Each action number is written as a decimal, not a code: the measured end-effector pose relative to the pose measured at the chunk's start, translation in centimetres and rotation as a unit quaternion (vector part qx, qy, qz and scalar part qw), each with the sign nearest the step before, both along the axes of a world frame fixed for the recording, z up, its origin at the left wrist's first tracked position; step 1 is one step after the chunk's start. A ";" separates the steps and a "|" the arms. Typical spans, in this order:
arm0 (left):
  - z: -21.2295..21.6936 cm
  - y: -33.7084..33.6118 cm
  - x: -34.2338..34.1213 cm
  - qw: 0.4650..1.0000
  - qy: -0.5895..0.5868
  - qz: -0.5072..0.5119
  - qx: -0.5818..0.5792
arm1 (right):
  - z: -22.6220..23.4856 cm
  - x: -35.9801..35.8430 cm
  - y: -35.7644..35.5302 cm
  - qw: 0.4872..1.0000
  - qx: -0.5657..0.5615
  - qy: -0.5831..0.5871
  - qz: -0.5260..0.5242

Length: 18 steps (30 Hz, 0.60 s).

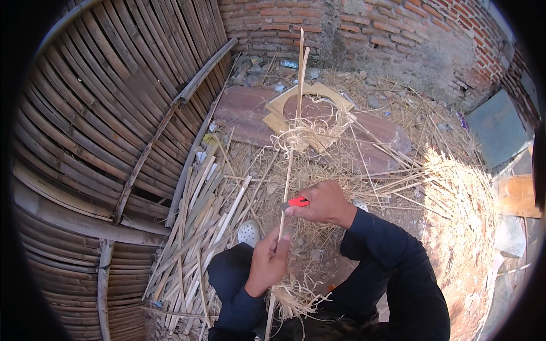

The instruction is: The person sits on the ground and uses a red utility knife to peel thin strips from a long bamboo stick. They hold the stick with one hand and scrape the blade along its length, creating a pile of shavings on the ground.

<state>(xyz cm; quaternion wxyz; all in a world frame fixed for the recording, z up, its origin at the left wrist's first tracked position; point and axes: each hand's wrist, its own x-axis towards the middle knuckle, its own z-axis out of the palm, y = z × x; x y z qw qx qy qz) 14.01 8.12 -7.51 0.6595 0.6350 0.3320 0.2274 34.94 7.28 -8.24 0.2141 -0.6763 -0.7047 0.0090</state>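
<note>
A long, thin bamboo strip [289,165] runs up the middle of the view, from between my knees toward the brick wall. My left hand [268,260] is closed around its lower part. Just above, my right hand [325,203] grips a red-handled knife [298,202], whose blade rests against the strip. Curled shavings [294,299] gather by my lap below the left hand. More curls [313,132] lie at a wooden piece with a round cut-out [278,105], near the strip's far part.
Many split bamboo sticks [193,238] are heaped on the left, beside a bamboo slat wall [114,102]. A reddish-brown sheet [242,113] lies on the straw-strewn ground. Behind it stands a brick wall [392,28]. A grey-green panel [499,128] leans at the right. My pale clog [248,233] is near the sticks.
</note>
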 end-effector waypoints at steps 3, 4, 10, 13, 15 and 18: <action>-0.4 0.5 -0.3 0.999 0.009 -0.006 0.046 | -0.2 -0.1 0.3 0.998 0.047 -0.005 0.045; -0.4 0.6 -0.3 0.998 0.017 -0.010 0.066 | -0.5 0.2 0.6 0.996 0.069 -0.006 0.061; 1.2 -0.3 -0.2 0.999 -0.001 0.031 -0.032 | -0.8 3.4 2.9 0.995 -0.051 0.015 -0.082; 1.0 -0.3 -0.5 0.999 -0.004 0.029 -0.019 | -1.0 0.3 1.2 0.999 -0.026 0.025 -0.001; 1.0 -0.4 -0.5 1.000 0.015 0.022 0.017 | -1.0 0.2 1.1 0.999 -0.007 0.013 0.030; 1.5 -0.3 -0.5 0.998 0.044 0.012 0.051 | -1.1 2.5 2.6 1.000 0.014 -0.013 0.002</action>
